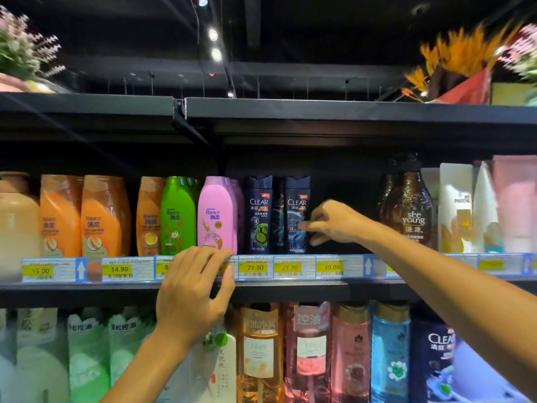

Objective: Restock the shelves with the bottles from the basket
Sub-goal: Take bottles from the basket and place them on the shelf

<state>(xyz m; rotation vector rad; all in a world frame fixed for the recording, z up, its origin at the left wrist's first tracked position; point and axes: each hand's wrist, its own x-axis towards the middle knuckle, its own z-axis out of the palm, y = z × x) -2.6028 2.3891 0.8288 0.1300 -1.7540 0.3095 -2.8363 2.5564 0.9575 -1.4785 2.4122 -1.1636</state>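
Note:
A dark blue CLEAR bottle [297, 213] stands upright on the middle shelf [290, 283], next to two more CLEAR bottles [258, 213]. My right hand [334, 223] reaches in from the right, thumb on the bottle's front and fingers curled at its right side. My left hand [194, 289] rests on the shelf's front edge over the price tags, fingers curled on the rail below a pink Rejoice bottle [216, 213]. No basket is in view.
Orange [104, 216] and green [177, 213] Rejoice bottles stand to the left, a brown See Young pump bottle [406, 207] and Pantene packs [459, 210] to the right. A dark gap lies between the CLEAR bottles and the pump bottle. Lower shelf bottles [308, 353] fill the bottom.

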